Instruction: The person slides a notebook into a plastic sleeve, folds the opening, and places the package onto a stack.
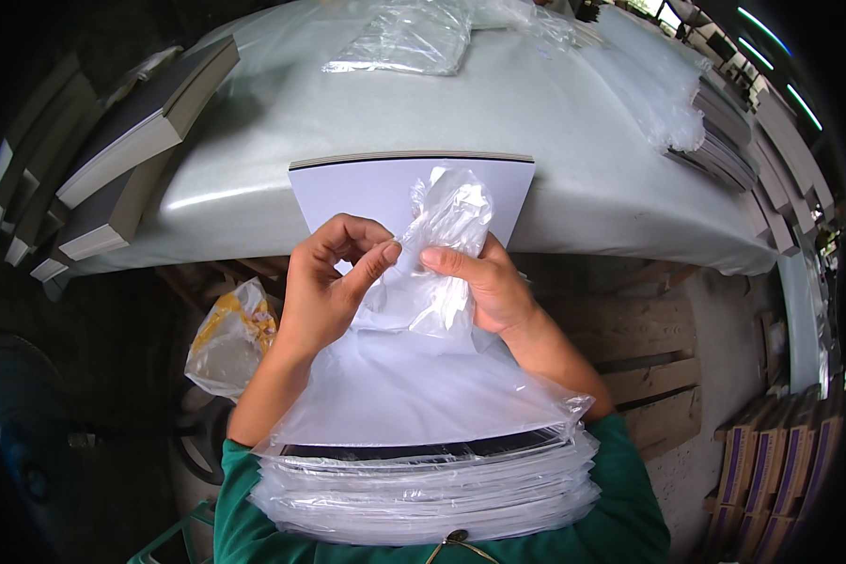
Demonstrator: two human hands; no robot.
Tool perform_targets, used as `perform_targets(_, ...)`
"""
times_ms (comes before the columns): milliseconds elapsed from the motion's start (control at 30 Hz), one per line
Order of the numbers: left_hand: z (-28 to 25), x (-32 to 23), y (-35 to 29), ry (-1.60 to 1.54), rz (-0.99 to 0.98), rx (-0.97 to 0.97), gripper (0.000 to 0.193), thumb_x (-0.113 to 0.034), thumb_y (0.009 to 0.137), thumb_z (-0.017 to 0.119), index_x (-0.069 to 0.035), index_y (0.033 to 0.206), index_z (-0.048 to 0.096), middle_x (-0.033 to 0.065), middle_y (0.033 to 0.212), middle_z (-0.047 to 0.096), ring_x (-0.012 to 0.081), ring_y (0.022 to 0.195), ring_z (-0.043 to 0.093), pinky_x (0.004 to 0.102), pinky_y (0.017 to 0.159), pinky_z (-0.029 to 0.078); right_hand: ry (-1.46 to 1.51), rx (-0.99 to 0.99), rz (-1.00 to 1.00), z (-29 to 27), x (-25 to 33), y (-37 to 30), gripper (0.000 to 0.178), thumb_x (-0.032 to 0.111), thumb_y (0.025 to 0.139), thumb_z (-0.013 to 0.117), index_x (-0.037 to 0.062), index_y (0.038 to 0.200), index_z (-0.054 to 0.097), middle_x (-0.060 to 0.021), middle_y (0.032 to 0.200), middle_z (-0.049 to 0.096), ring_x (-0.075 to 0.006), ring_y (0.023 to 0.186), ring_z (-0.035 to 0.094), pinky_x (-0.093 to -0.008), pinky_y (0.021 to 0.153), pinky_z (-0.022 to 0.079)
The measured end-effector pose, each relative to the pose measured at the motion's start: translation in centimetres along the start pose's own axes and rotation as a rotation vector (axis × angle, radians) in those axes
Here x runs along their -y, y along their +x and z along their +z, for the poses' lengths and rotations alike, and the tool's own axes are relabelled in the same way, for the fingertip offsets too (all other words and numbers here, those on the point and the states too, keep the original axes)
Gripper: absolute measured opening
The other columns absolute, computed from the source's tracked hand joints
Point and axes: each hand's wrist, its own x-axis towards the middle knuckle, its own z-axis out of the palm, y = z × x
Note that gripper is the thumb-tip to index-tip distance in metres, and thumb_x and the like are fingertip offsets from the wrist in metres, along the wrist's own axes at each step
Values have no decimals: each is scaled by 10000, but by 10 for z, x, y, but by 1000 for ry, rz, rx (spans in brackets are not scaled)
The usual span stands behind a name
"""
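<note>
"What do you see?"

"From my remote view, the right hand (501, 293) is closed around crumpled clear plastic film (454, 209), over a flat white rectangular board (511, 186). The left hand (332, 273) has thumb and forefinger together just beside the film; I can't tell whether they pinch any."
</note>
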Motion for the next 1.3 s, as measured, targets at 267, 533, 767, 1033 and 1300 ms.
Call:
perform_targets(267, 7, 3, -2, 36, -54, 14, 174, -150, 827, 595, 24, 832, 589, 22, 724, 596, 56, 645, 513, 182, 572, 403, -36, -96, -95, 3, -7, 0, 228, 183, 793, 636, 28, 953, 585, -19, 854, 586, -86, 750, 537, -232, 654, 435)
perform_targets(533, 3, 2, -6, -73, -46, -5, 221, -172, 843, 578, 21, 735, 576, 9, 640, 571, 50, 593, 474, 174, 558, 390, -4, -95, -50, 4, -7, -2, 248, 190, 797, 632, 42, 983, 561, -10, 887, 575, -88, 808, 532, -242, 698, 430)
perform_targets(767, 10, -5, -8, 113, -3, -91, 234, -189, 852, 565, 2, 719, 591, 13, 612, 569, 48, 587, 448, 192, 644, 380, -55, -110, -82, 4, -5, -5, 300, 247, 796, 627, 39, 983, 521, -35, 892, 544, -117, 852, 523, -284, 734, 444)
perform_targets(1033, -18, 3, 7, -668, -143, -77, 288, -307, 909, 426, -80, 765, 528, 15, 726, 559, 116, 724, 547, 243, 673, 426, -9, 72, -8, -15, 2, -20, 184, 137, 753, 610, 35, 883, 530, -60, 858, 555, -154, 806, 547, -285, 715, 450)
perform_targets(1300, -27, 14, -13, -118, -65, 737, 217, -267, 853, 538, -60, 828, 596, 63, 796, 597, 176, 667, 555, 345, 732, 455, 39, -29, 35, -61, 39, -47, 230, 161, 798, 608, 42, 956, 491, -9, 584, 461, -79, 395, 371, -233, 353, 308)
